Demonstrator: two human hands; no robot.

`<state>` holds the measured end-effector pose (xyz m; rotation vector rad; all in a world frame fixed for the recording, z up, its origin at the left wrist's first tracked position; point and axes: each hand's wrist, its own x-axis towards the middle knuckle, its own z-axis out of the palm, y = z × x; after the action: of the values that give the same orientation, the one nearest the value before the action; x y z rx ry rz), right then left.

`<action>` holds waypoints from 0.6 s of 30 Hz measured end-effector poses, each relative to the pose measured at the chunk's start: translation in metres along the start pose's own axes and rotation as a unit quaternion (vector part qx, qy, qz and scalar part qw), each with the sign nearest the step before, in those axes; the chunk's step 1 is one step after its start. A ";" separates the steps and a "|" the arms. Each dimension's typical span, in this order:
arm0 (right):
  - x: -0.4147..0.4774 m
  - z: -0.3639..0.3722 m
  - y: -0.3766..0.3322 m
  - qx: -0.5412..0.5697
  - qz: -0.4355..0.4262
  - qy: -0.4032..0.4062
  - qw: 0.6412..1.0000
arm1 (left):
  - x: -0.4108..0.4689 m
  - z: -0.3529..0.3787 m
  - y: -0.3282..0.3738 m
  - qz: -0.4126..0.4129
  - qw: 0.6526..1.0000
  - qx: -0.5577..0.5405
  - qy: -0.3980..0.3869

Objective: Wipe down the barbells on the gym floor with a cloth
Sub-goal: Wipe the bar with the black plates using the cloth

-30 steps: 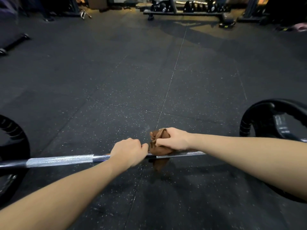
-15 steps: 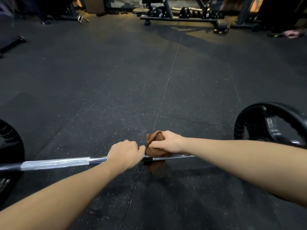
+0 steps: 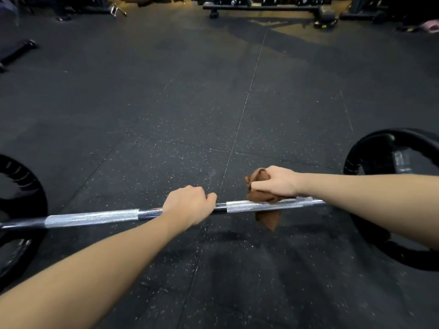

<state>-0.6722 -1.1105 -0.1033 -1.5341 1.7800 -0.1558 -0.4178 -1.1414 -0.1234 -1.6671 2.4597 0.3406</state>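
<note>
Dark speckled rubber floor (image 3: 166, 103) (seamed tiles); equipment rack (image 3: 266, 5), possibly dumbbells, along far edge.

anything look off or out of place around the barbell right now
Nothing stands out. The barbell lies level on the rubber floor with a black plate at each end. The left hand grips the bar, and the right hand presses a brown cloth over the knurled section. No spills or damage visible.

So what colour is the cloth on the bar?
Brown. The cloth shows best in the head view, bunched under the right hand.
</note>
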 end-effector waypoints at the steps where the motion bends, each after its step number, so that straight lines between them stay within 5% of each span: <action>1: 0.002 0.008 -0.006 0.010 -0.011 0.006 1.000 | 0.001 0.002 -0.001 0.008 1.000 0.014 0.003; 9: -0.015 -0.004 0.005 -0.016 -0.066 0.017 0.998 | 0.003 0.003 -0.001 0.002 0.999 0.033 0.016; 18: -0.026 -0.026 0.039 -0.100 -0.001 0.029 0.995 | 0.003 0.006 0.002 0.021 0.998 0.054 0.024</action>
<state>-0.7191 -1.0870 -0.0945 -1.6866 1.8864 -0.0217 -0.4209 -1.1421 -0.1300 -1.6009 2.5021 0.1719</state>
